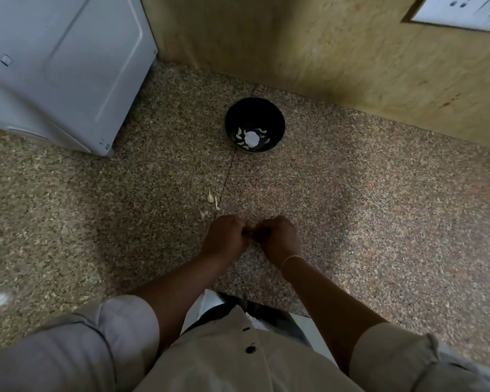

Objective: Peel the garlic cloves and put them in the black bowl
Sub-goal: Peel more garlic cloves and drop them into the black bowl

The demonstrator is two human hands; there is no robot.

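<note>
A black bowl stands on the speckled granite counter, with several pale peeled cloves and a white patch at its bottom. My left hand and my right hand are closed together just in front of me, fingertips meeting over something small that is hidden between them, likely a garlic clove. A few pale garlic pieces or skins lie on the counter just beyond my left hand.
A white appliance stands at the back left. A tan tiled wall runs behind the bowl, with a white switch plate at the top right. The counter's front edge is under my forearms.
</note>
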